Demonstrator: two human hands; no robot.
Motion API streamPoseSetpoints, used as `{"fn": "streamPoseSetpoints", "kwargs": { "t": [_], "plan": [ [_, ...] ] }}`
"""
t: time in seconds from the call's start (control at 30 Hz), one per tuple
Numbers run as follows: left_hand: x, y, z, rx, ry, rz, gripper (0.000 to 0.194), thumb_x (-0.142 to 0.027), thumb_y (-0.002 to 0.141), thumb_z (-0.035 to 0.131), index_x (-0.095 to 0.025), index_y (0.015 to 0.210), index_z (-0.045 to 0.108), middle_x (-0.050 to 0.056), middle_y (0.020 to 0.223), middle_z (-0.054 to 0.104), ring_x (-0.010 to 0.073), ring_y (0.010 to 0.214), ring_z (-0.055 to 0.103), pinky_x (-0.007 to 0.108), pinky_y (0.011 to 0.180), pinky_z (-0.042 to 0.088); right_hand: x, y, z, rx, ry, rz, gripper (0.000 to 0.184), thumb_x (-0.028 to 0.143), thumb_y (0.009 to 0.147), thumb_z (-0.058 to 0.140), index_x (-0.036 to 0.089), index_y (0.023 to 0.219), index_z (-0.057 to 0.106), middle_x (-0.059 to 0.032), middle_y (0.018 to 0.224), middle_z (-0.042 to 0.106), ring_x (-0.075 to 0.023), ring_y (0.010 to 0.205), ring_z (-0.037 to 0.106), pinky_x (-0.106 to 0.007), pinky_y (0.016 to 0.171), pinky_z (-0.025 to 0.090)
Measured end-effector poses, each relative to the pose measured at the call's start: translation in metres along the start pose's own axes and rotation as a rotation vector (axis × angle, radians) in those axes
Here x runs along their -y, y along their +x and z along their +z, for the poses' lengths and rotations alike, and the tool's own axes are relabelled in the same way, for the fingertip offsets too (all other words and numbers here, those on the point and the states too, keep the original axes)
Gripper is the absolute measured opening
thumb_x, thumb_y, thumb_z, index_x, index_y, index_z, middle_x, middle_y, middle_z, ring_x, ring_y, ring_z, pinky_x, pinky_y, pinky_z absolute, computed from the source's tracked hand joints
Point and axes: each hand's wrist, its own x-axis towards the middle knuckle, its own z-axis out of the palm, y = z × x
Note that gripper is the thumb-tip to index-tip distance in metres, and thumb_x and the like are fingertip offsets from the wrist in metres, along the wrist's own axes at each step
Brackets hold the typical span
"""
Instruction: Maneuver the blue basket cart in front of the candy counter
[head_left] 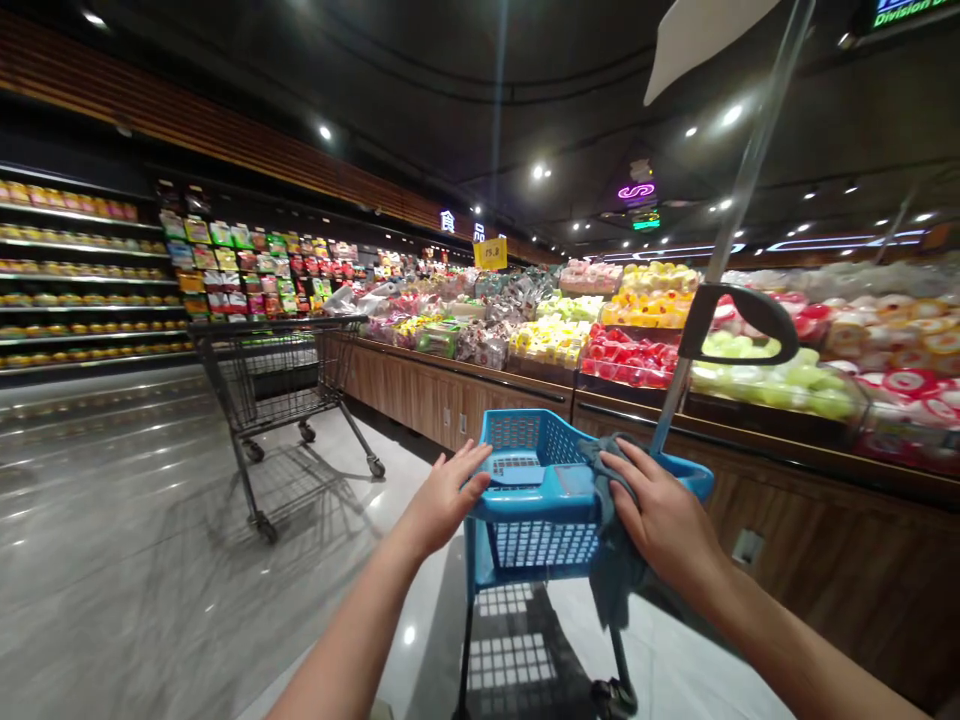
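cloth (613, 560), lower centre-right, bunched under right fingers (645, 468) clamped over it on blue cart (517, 506); left fingers (466, 463) slightly apart.

I'm seeing a glossy grey store floor (135, 500) bouncing light back. Dark ceiling (390, 70) is spanning overhead, spotlights (325, 132) glaring from it. Wood slats (172, 115) are running along the upper left; lit shelving (82, 309) is standing below. Wood-fronted display stand (409, 390) is stretching from mid-view to the right. White lit characters (448, 221) and a purple neon sign (636, 191) are glowing farther back.
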Motion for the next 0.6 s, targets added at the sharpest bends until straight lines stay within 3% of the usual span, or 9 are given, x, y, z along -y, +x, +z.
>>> {"fn": "streamPoseSetpoints", "kwargs": {
  "t": [0.1,0.2,0.4,0.5,0.6],
  "plan": [
    [0.003,0.011,0.01,-0.037,-0.032,0.01,0.061,-0.061,0.094,0.033,-0.022,0.137,0.053,0.007,0.147,0.047,0.0276,0.142,0.032,0.052,0.117,0.023,0.005,0.006,0.002,-0.013,-0.032,-0.028,0.041,0.037,0.098,0.039,0.017,0.125,0.061,-0.0134,0.137,0.055,-0.0317,0.118,0.057,-0.051,0.097,0.05],
    [0.012,0.024,0.017,-0.069,-0.071,-0.008,0.059,-0.059,0.094,0.034,-0.02,0.13,0.06,0.008,0.142,0.052,0.0279,0.14,0.036,0.05,0.116,0.026,0.023,0.017,0.007,0.009,-0.035,-0.094,0.039,0.036,0.096,0.044,0.016,0.124,0.062,-0.0151,0.135,0.056,-0.0334,0.118,0.056,-0.054,0.099,0.047],
    [0.026,0.037,0.015,-0.031,-0.068,-0.073,0.05,-0.052,0.092,0.035,-0.025,0.12,0.066,0.006,0.144,0.05,0.0302,0.142,0.031,0.063,0.115,0.008,0.058,0.03,0.014,0.062,0.011,-0.227,0.042,0.037,0.091,0.056,0.017,0.128,0.06,-0.0148,0.141,0.05,-0.033,0.129,0.046,-0.049,0.106,0.042],
    [0.028,0.037,0.013,0.005,-0.022,-0.078,0.046,-0.049,0.093,0.034,-0.029,0.121,0.065,0.002,0.145,0.049,0.03,0.143,0.028,0.068,0.113,0.001,0.053,0.027,0.012,0.062,-0.018,-0.248,0.04,0.033,0.092,0.056,0.017,0.128,0.06,-0.014,0.14,0.051,-0.0325,0.128,0.047,-0.047,0.105,0.043],
    [0.024,0.035,0.012,0.018,0.034,-0.068,0.045,-0.047,0.094,0.032,-0.031,0.123,0.063,0.001,0.145,0.049,0.0283,0.144,0.028,0.067,0.113,0.002,0.035,0.017,0.006,0.054,-0.053,-0.253,0.039,0.03,0.093,0.054,0.018,0.13,0.058,-0.0127,0.141,0.051,-0.0325,0.125,0.05,-0.049,0.102,0.045]
  ]
}}
